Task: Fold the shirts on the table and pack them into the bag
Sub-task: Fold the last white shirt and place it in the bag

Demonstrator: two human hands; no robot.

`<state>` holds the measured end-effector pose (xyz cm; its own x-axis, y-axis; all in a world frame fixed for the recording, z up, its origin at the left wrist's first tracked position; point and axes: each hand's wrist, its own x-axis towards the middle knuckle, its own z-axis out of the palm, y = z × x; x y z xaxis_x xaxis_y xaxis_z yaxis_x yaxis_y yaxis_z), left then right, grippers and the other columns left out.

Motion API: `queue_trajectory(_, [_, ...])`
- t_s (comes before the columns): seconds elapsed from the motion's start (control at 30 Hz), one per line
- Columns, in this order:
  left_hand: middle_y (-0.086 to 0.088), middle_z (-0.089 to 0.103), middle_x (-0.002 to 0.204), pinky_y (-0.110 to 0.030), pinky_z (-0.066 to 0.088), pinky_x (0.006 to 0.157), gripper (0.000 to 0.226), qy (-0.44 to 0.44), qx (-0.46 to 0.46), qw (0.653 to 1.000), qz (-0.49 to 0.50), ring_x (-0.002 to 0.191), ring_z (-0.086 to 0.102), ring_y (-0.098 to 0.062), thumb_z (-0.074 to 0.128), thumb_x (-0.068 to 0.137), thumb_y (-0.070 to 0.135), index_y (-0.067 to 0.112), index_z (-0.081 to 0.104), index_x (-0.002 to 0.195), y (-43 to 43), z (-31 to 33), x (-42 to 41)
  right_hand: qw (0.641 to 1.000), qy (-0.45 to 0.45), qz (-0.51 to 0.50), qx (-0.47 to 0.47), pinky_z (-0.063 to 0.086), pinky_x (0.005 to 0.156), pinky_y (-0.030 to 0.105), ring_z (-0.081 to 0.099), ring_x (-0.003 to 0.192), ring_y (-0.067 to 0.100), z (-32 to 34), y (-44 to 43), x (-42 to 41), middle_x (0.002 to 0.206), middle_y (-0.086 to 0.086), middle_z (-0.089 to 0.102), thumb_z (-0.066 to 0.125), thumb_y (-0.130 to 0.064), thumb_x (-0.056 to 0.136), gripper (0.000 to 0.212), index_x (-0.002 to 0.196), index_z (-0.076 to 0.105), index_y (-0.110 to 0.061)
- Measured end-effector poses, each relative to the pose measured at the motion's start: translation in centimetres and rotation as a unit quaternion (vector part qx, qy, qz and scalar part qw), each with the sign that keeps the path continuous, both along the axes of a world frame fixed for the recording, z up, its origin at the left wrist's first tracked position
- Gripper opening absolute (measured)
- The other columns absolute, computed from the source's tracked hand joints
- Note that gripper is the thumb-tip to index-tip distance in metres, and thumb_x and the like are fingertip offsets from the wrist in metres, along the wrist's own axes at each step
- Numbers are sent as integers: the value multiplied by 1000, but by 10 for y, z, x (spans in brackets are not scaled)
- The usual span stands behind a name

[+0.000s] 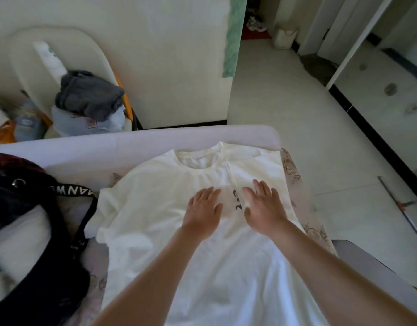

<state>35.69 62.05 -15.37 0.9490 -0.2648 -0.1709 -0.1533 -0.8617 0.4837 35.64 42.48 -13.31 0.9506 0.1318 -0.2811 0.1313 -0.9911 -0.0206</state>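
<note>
Shirt [155, 208] and bench [318, 231] fill the lower half of the frame. The white shirt lies spread face up on the patterned bench cover. Its long axis runs straight up the picture, with the collar [198, 161] at the far end near the padded lilac rail [132, 147] and the hem out of sight at the bottom edge. The black bag [14, 196] sits at the left edge of the frame, its lettered strap [78, 191] just beside the shirt's left sleeve [106, 208]. Something pale already shows inside the bag, but I cannot tell what it is.

Both forearms reach up from the bottom of the frame. The left hand [204, 208] and right hand [264, 205] lie palm down on the chest of the shirt, side by side and a little apart. All the fingers [261, 187] are straight and spread, pointing toward the collar. They press on the cloth and grip nothing.

Between the hands a raised crease [233, 182] slants from the collar down toward the right thumb. Small dark print shows just beside it.

The left sleeve sticks out flat toward the bag, to the left of the left hand's fingers and clearly nearer that hand than the other. The right side looks narrower, perhaps already turned in, though I cannot be sure. Judging by this, the shirt is being smoothed and the fold is not yet finished. The likely next move is the left hand bringing the left sleeve across the long axis toward the middle.
</note>
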Motion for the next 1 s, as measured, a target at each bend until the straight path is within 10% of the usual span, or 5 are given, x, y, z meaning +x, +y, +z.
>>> queue_trajectory(0.33, [-10,60,108,-45,45,81,37,-150,135,953,227,100,54,-35,58,77,-1,11,64,113,199,22,-39,951,-6,210,228,34,108,39,41,138,25,9,221,13,152,4,43,48,-14,97,41,137,55,-17])
queue_trajectory(0.5, [-12,50,130,-38,44,94,44,-33,184,947,261,120,48,-32,53,94,19,9,43,136,243,35,-31,937,24,238,254,45,102,39,51,129,28,13,298,45,154,-1,39,41,-15,101,43,143,49,-18])
queue_trajectory(0.67, [-8,63,116,-37,43,89,29,81,257,927,261,111,54,-28,53,92,38,15,63,106,262,37,-19,946,87,269,157,41,106,43,44,135,34,-1,330,65,167,6,7,51,-28,100,62,155,23,-23])
queue_trajectory(0.87, [-7,55,92,-32,34,67,23,-53,-100,868,483,83,51,-26,36,102,19,5,53,103,283,68,-3,951,27,186,244,37,107,45,41,134,34,-14,314,68,160,7,23,39,-44,102,65,157,15,-22])
queue_trajectory(1.0, [-3,62,87,-33,42,57,23,-94,-91,863,489,75,57,-22,42,99,31,13,57,100,314,87,0,955,-25,244,167,36,106,44,38,137,33,-18,308,54,163,9,17,38,-48,102,64,157,16,-25])
